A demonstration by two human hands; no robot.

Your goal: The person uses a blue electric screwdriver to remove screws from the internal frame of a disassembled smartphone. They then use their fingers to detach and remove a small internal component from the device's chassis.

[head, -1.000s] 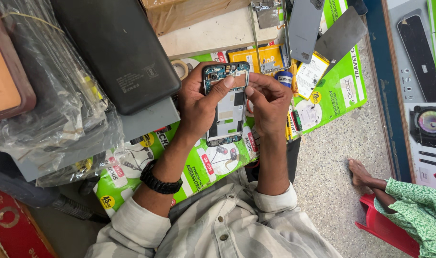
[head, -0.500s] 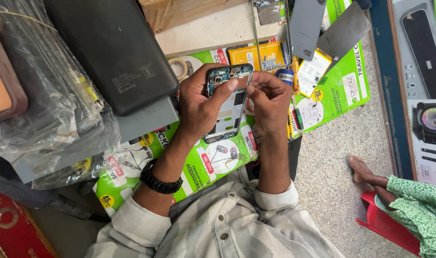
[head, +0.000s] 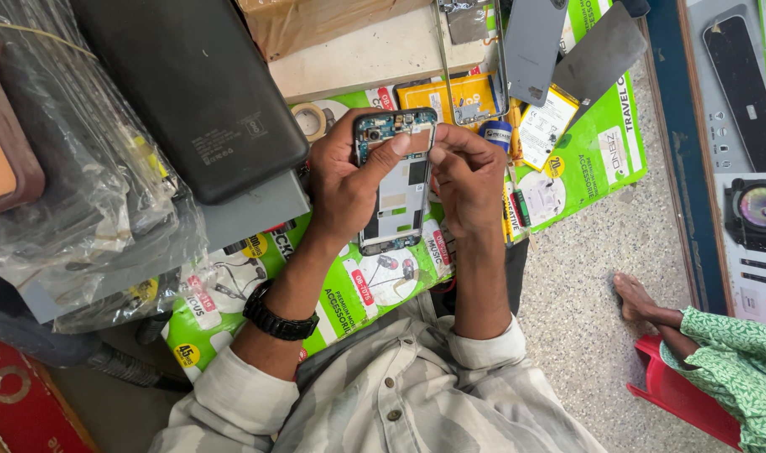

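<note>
I count one opened phone [head: 397,180], back off, with two hands on it: left hand [head: 345,180], right hand [head: 469,176]. One black wristwatch [head: 278,317]. One big black tablet [head: 190,88] and one grey slab [head: 253,210] under it. Two grey phone back covers: cover one [head: 534,46], cover two [head: 601,54]. One white battery [head: 547,126], one yellow battery [head: 450,101]. One tape roll [head: 309,120]. Two green printed sheets I can make out: sheet one [head: 601,159], sheet two [head: 349,294]. One bundle of clear plastic bags [head: 72,193]. One bare foot [head: 643,300] of another person, one red stool [head: 677,398].
</note>
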